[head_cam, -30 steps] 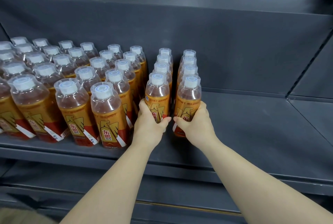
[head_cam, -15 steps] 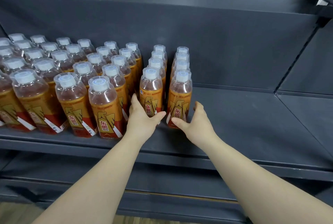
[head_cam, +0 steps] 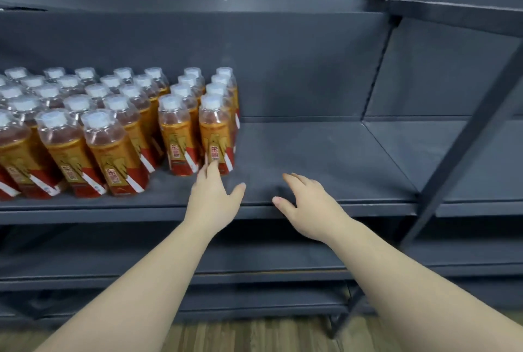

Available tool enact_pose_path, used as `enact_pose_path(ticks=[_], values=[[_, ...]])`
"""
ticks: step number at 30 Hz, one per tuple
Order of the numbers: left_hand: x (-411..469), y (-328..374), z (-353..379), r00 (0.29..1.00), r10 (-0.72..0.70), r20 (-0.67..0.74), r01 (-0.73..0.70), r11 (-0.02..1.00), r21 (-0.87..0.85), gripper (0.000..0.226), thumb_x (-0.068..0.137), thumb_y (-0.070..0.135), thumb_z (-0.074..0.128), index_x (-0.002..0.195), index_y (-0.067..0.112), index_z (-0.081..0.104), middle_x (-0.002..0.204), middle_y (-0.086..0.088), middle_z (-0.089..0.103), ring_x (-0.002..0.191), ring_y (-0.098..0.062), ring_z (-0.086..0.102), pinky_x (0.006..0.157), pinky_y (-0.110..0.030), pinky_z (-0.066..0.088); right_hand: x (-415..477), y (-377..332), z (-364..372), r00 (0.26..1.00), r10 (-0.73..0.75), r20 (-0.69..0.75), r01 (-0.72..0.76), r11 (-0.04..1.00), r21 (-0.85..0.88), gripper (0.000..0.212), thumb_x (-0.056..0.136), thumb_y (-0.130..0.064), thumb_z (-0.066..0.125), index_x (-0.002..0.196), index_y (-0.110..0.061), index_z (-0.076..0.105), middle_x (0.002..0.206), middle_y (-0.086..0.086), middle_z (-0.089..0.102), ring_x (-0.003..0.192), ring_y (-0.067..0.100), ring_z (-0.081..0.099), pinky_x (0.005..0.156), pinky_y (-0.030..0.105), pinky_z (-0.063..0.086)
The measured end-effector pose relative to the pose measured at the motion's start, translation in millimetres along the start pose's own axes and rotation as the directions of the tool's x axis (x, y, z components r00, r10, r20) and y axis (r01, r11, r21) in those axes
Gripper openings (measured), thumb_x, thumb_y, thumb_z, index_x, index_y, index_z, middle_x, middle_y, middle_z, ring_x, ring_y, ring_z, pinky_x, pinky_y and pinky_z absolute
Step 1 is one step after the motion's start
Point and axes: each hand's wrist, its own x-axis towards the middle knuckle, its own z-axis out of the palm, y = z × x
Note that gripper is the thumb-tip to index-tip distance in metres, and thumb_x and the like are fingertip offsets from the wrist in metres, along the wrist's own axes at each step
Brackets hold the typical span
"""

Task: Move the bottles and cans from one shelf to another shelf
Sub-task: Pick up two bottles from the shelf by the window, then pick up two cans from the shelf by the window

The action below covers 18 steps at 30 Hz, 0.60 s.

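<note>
Several amber bottles with white caps and orange-red labels stand in rows on the left half of a dark grey shelf (head_cam: 325,153). The two front bottles of the rightmost rows are one (head_cam: 177,136) and another (head_cam: 216,134) beside it. My left hand (head_cam: 215,196) hovers open just in front of the rightmost bottle, fingertips near its base. My right hand (head_cam: 308,204) is open above the shelf's front edge, apart from every bottle. Neither hand holds anything.
The right half of the shelf is bare grey board. A dark metal upright (head_cam: 464,142) slants across the right side. Lower shelves (head_cam: 254,266) run beneath, and a wooden floor (head_cam: 254,334) shows at the bottom.
Both hands let go of the two front bottles and drew back towards the shelf's front edge, fingers opening. The view swung to the right.
</note>
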Motion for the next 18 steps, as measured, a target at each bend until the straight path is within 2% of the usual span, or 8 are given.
enact_pose_path(ticks=[3,7,13,18], values=[[-31,43,31,0.984,0.110,0.137,-0.129,0.983,0.133,0.074,0.097,0.052,0.052,0.156,0.019,0.023,0.164,-0.006,0.020,0.150,-0.027,0.020,0.121,-0.045,0.023,-44,34,-15,0.999,0.024,-0.037,-0.025,0.999,-0.033,0.064,0.104,-0.050,0.040,0.158,-0.020,0.022,0.163,0.001,0.024,0.151,0.022,0.015,0.121,0.033,0.015],[-70,110,76,0.928,0.279,0.248,-0.323,0.933,0.160,0.068,0.099,0.051,0.048,0.156,0.019,0.027,0.164,-0.004,0.022,0.151,-0.022,0.018,0.122,-0.041,0.019,-98,84,-40,0.986,0.139,-0.091,-0.141,0.990,-0.022,0.065,0.104,-0.051,0.037,0.159,-0.021,0.019,0.166,0.003,0.018,0.152,0.022,0.011,0.122,0.033,0.011],[-120,196,144,0.775,0.503,0.382,-0.600,0.776,0.195,0.068,0.099,0.053,0.046,0.153,0.016,0.031,0.159,-0.002,0.033,0.148,-0.022,0.026,0.120,-0.043,0.020,-185,163,-85,0.922,0.331,-0.204,-0.346,0.937,-0.042,0.060,0.106,-0.046,0.037,0.155,-0.014,0.028,0.158,0.009,0.033,0.147,0.028,0.022,0.120,0.037,0.018],[-153,264,191,0.628,0.643,0.438,-0.748,0.655,0.110,0.067,0.098,0.051,0.049,0.152,0.013,0.034,0.155,-0.004,0.039,0.143,-0.023,0.033,0.119,-0.041,0.025,-239,230,-118,0.820,0.499,-0.279,-0.521,0.853,-0.005,0.062,0.105,-0.048,0.033,0.157,-0.015,0.025,0.163,0.012,0.025,0.151,0.030,0.017,0.122,0.040,0.015]])
